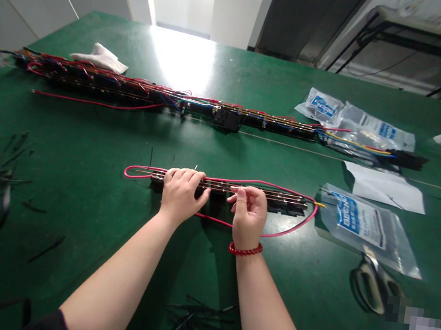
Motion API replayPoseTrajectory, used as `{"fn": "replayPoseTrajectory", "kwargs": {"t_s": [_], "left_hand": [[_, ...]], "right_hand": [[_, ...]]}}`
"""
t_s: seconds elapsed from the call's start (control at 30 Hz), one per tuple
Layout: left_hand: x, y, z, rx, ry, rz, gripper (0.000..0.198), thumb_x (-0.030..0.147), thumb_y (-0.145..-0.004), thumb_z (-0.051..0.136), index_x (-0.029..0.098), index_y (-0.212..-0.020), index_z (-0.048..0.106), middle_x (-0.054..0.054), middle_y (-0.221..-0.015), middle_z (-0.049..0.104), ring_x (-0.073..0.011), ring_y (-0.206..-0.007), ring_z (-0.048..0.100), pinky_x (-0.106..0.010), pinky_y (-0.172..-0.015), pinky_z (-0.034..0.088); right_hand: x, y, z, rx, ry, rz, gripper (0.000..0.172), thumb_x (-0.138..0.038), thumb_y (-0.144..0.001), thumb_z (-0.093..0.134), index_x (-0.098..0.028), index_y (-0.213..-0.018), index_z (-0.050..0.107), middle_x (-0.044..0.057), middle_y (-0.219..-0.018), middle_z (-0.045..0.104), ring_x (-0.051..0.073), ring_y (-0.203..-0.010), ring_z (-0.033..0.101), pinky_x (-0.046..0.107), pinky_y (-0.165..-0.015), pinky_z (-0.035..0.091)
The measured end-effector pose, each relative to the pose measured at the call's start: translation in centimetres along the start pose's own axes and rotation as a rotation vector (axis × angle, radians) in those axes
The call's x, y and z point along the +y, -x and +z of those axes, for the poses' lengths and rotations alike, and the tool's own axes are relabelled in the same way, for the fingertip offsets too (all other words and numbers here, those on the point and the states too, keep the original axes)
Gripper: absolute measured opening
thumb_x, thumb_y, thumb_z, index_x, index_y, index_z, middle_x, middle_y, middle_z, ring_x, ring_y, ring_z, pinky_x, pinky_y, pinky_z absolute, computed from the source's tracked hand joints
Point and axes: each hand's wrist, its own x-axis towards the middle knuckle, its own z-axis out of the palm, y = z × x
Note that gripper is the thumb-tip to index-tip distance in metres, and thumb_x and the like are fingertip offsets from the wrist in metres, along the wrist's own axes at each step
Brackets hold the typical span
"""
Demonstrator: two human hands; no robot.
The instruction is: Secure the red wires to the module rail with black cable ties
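Observation:
A short black rail [286, 201] with thin copper-coloured rods along it lies across the table before me. A red cable [295, 229] loops around it, and a yellow tip shows at its right end. My left hand [182, 195] is closed over the rail's left part, fingers across the far side and thumb on the near side. Just right of the rail's middle, my right hand [248, 215] is curled in a pinch at the rods. Whatever sits between its fingertips is too small to make out. A red bead bracelet [245, 249] circles the right wrist.
A longer wired black assembly [227, 117] stretches across the green table [91, 191] behind. Black cable ties [195, 321] lie in front, others at left. Plastic bags [367, 222] and scissors [369, 285] are at right; a white glove [100, 57] lies behind. A blurred-out patch covers the lower right corner.

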Motion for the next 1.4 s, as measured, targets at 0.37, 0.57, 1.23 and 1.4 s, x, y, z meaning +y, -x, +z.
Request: {"fn": "replayPoseTrajectory", "kwargs": {"t_s": [0.37, 0.57, 1.23, 1.4], "left_hand": [[-0.1, 0.0, 0.0, -0.005, 0.004, -0.007, 0.024, 0.037, -0.087, 0.062, 0.024, -0.107, 0.063, -0.006, -0.108, 0.072, -0.0272, -0.112, 0.059, -0.046, -0.102, 0.032], [-0.1, 0.1, 0.0, 0.002, 0.003, -0.012, 0.024, 0.037, -0.086, 0.063, 0.024, -0.106, 0.063, -0.006, -0.111, 0.071, -0.0275, -0.115, 0.059, -0.045, -0.103, 0.032], [0.3, 0.4, -0.6, -0.071, -0.030, 0.081, 0.023, 0.026, -0.078, 0.059, 0.022, -0.100, 0.064, -0.006, -0.093, 0.072, -0.0266, -0.091, 0.065, -0.041, -0.089, 0.045], [0.5, 0.3, -0.7, -0.097, -0.022, 0.089, 0.020, 0.023, -0.076, 0.058, 0.023, -0.095, 0.063, -0.005, -0.085, 0.071, -0.0255, -0.087, 0.065, -0.039, -0.086, 0.046]], "right_hand": [[0.5, 0.1, 0.0, -0.136, 0.129, -0.019, 0.010, -0.036, -0.092, 0.062, -0.026, -0.094, 0.063, 0.000, -0.089, 0.068, 0.014, -0.071, 0.066, 0.029, -0.067, 0.054], [0.2, 0.2, 0.1, -0.138, 0.187, -0.056, 0.010, -0.035, -0.091, 0.062, -0.025, -0.093, 0.065, 0.001, -0.090, 0.068, 0.014, -0.069, 0.062, 0.028, -0.064, 0.052], [-0.4, 0.5, 0.4, -0.336, 0.621, -0.548, 0.010, -0.022, -0.092, 0.057, -0.024, -0.087, 0.066, 0.004, -0.083, 0.072, 0.019, -0.078, 0.062, 0.035, -0.076, 0.046], [-0.4, 0.4, 0.6, -0.325, 0.692, -0.604, 0.011, -0.021, -0.090, 0.060, -0.024, -0.081, 0.065, 0.002, -0.079, 0.072, 0.020, -0.080, 0.059, 0.038, -0.082, 0.041]]}}
